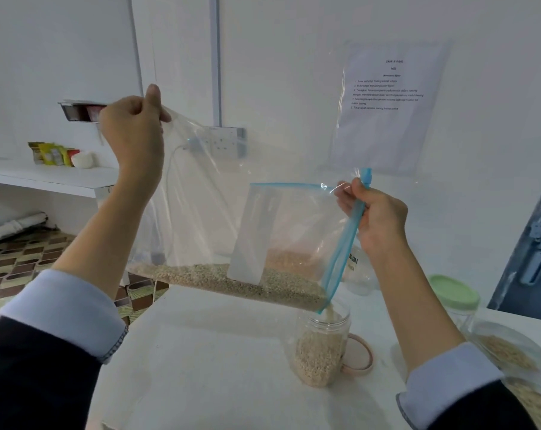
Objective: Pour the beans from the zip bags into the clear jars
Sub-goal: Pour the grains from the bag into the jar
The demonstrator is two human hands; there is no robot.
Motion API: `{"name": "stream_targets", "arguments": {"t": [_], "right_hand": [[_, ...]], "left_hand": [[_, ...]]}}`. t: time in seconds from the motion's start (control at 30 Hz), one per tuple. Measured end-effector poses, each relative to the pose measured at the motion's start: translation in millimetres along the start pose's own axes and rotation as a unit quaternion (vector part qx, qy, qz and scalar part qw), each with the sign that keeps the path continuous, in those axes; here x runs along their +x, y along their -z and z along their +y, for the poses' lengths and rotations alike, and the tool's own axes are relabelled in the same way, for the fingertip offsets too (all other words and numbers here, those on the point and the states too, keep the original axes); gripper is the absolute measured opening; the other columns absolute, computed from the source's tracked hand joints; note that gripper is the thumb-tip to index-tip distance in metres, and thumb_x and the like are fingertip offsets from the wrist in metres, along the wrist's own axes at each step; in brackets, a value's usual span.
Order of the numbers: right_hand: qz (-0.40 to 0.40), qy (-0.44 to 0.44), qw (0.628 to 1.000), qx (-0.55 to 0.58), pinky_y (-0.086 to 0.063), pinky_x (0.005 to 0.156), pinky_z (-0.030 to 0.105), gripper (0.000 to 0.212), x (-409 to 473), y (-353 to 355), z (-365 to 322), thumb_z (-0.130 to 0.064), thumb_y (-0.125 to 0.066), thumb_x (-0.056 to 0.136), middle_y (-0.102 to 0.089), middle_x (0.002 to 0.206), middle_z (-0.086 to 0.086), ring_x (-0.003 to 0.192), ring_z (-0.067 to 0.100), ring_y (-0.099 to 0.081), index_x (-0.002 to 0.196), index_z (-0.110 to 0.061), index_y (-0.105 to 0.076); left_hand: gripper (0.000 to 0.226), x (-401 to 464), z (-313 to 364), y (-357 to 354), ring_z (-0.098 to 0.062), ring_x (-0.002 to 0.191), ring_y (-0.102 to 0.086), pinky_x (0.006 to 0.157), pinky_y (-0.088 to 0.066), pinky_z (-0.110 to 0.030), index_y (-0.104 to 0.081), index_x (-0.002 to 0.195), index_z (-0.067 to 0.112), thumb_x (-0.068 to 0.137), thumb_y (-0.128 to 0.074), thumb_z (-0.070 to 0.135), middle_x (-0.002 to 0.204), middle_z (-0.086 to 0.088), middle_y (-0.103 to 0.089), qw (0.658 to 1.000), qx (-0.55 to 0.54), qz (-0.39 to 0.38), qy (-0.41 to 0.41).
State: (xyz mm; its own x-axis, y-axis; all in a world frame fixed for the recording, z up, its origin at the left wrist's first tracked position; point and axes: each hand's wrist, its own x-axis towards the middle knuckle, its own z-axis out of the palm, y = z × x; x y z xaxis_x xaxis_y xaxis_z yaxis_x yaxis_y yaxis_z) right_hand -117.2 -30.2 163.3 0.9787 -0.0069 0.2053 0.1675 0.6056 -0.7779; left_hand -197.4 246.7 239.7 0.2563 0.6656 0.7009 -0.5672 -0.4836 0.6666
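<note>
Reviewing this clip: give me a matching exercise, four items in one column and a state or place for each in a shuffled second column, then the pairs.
Items:
1. zip bag
2. open jar
3. green-lidded jar
4. pink lid

States or places:
A. lying flat on the table behind the open jar
B. closed, standing to the right
C. held up by both hands, tilted
D. partly filled, beans streaming in

Pairs: 1-C, 2-D, 3-B, 4-A
</note>
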Motion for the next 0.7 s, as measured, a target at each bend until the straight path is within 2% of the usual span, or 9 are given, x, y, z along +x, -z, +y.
{"name": "stream_targets", "arguments": {"t": [0.2, 0.5, 0.7], "right_hand": [[-0.002, -0.004, 1.0, 0.001, -0.058, 0.073, 0.029, 0.012, 4.5, 1.7, 1.0, -0.002, -0.068, 0.084, -0.071, 0.073, 0.012, 0.067, 0.022, -0.069, 0.076, 0.006, -0.064], [-0.007, 0.003, 1.0, -0.012, -0.059, 0.073, 0.029, 0.012, 4.3, 0.8, 0.4, -0.002, -0.067, 0.084, -0.071, 0.071, 0.012, 0.066, 0.021, -0.07, 0.076, 0.006, -0.064], [-0.013, 0.0, 1.0, -0.005, -0.057, 0.072, 0.029, 0.012, 4.6, 1.4, 0.7, -0.002, -0.068, 0.084, -0.07, 0.075, 0.015, 0.066, 0.021, -0.069, 0.075, 0.006, -0.064]], "left_hand": [[0.045, 2.8, -1.1, 2.0, -0.008, 0.049, -0.042, 0.063, -0.043, -0.024, -0.05, 0.047, 0.024, 0.091, -0.056, 0.034, 0.043, 0.013, -0.053, 1.0, 0.007, 0.02, -0.016], [0.045, 1.2, -2.6, 2.9, -0.005, 0.045, -0.039, 0.065, -0.041, -0.023, -0.049, 0.048, 0.021, 0.092, -0.055, 0.034, 0.04, 0.015, -0.051, 0.999, 0.015, 0.022, -0.03], [0.047, 0.8, -0.7, 3.9, -0.005, 0.043, -0.035, 0.06, -0.036, -0.02, -0.047, 0.046, 0.024, 0.091, -0.056, 0.032, 0.037, 0.014, -0.048, 0.999, 0.002, 0.024, -0.029]]}}
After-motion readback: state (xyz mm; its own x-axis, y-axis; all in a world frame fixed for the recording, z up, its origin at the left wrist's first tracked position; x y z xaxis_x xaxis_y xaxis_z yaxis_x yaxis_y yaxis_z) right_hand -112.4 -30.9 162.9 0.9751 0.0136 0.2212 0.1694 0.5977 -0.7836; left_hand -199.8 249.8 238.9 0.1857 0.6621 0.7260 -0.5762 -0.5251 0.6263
